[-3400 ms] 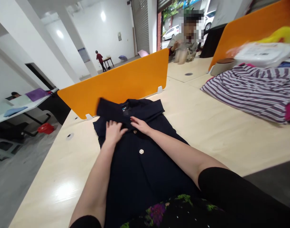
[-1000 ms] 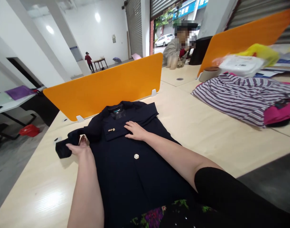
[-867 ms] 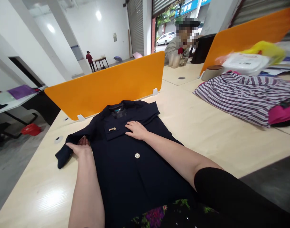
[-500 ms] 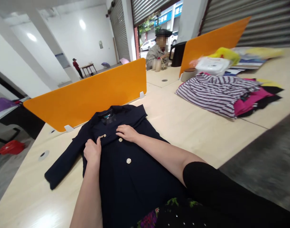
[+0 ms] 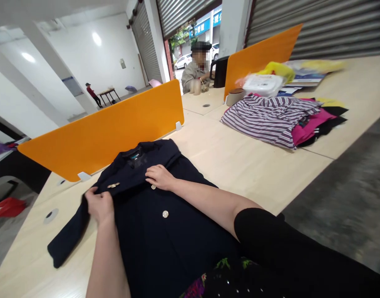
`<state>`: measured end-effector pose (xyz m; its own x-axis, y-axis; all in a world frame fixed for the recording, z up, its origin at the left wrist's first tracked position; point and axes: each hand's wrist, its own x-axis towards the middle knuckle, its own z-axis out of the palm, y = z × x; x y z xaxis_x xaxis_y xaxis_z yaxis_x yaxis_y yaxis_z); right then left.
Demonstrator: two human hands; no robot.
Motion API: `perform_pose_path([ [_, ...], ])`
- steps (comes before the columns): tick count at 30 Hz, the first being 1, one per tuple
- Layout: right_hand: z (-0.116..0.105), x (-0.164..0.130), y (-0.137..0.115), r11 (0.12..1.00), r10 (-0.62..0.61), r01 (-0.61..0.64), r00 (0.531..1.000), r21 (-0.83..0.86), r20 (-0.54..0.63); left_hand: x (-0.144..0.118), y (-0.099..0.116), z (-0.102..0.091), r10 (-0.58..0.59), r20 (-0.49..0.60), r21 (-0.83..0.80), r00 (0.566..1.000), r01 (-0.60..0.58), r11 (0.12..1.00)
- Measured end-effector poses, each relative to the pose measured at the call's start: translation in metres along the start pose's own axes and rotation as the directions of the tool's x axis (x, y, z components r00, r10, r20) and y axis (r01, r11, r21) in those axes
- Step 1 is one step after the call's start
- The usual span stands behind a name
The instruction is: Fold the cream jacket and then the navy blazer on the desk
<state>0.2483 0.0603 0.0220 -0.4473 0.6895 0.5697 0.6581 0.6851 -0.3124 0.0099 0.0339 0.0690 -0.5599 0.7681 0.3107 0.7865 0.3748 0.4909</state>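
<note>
A dark navy jacket (image 5: 140, 240) with gold buttons lies front up on the table, its collar toward the orange divider. One sleeve is folded across the chest, with small gold cuff buttons (image 5: 113, 185) at its end. The other sleeve (image 5: 68, 240) stretches out to the left. My left hand (image 5: 99, 203) is closed on the jacket cloth at the left side, by the top of that outstretched sleeve. Fingers of my right hand (image 5: 159, 177) lie on the folded sleeve at mid-chest, just above a gold front button (image 5: 165, 214).
An orange divider (image 5: 105, 128) stands along the table's (image 5: 202, 153) far edge. To the right lies a pile of folded clothes, a striped garment (image 5: 264, 120) on top, with a white package (image 5: 264, 84) behind. Beyond the divider sits another person (image 5: 194, 72) near a black jug (image 5: 220, 72).
My left hand has moved left from the cuff to the jacket's side. The folded sleeve's end has shifted left with it. My right hand stays on the chest.
</note>
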Motion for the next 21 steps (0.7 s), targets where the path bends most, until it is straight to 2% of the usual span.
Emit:
perform_pose_path([
  [1,0.000,0.000,0.001,0.999,0.032,-0.033,0.998,-0.031,-0.049,0.005,-0.003,-0.010,-0.024,-0.030,0.048,0.999,0.025,0.999],
  [2,0.000,-0.001,0.001,0.996,0.066,-0.071,0.994,-0.059,-0.090,0.009,-0.005,-0.018,-0.035,0.002,0.118,0.999,0.035,0.992],
  [3,0.000,-0.001,0.002,0.990,0.104,-0.114,0.988,-0.084,-0.114,0.013,-0.007,-0.024,-0.035,0.102,0.198,0.994,0.015,0.980],
  [4,0.001,-0.001,0.002,0.981,0.150,-0.164,0.981,-0.108,-0.123,0.015,-0.008,-0.028,-0.034,0.247,0.273,0.968,-0.035,0.961],
  [6,0.002,0.000,0.003,0.948,0.264,-0.277,0.960,-0.158,-0.098,0.018,-0.009,-0.027,-0.033,0.492,0.354,0.870,-0.165,0.921],
  [7,0.003,0.001,0.004,0.928,0.320,-0.327,0.945,-0.181,-0.067,0.018,-0.009,-0.024,-0.025,0.556,0.367,0.831,-0.219,0.904],
  [8,0.002,0.001,0.005,0.910,0.364,-0.362,0.931,-0.200,-0.030,0.019,-0.010,-0.020,-0.016,0.584,0.375,0.811,-0.252,0.892],
  [10,0.000,0.003,0.009,0.890,0.412,-0.397,0.911,-0.226,0.020,0.019,-0.011,-0.013,0.005,0.566,0.387,0.825,-0.271,0.881],
  [11,-0.003,0.003,0.013,0.883,0.419,-0.405,0.908,-0.240,0.010,0.019,-0.012,-0.010,0.022,0.543,0.385,0.839,-0.272,0.882],
  [14,-0.014,0.003,0.034,0.839,0.434,-0.452,0.892,-0.305,-0.129,0.019,-0.016,-0.005,0.054,0.494,0.377,0.868,-0.269,0.886],
  [15,-0.018,0.002,0.043,0.822,0.452,-0.471,0.882,-0.320,-0.135,0.019,-0.017,-0.004,0.058,0.493,0.378,0.868,-0.273,0.885],
  [17,-0.023,0.000,0.061,0.790,0.535,-0.513,0.844,-0.335,-0.030,0.019,-0.018,-0.003,0.062,0.497,0.381,0.866,-0.281,0.881],
  [19,-0.026,-0.002,0.076,0.758,0.620,-0.556,0.777,-0.341,0.109,0.018,-0.018,-0.002,0.055,0.495,0.387,0.867,-0.277,0.880],
  [21,-0.027,-0.004,0.083,0.741,0.649,-0.572,0.746,-0.351,0.153,0.015,-0.015,-0.003,0.042,0.492,0.391,0.870,-0.264,0.882],
])
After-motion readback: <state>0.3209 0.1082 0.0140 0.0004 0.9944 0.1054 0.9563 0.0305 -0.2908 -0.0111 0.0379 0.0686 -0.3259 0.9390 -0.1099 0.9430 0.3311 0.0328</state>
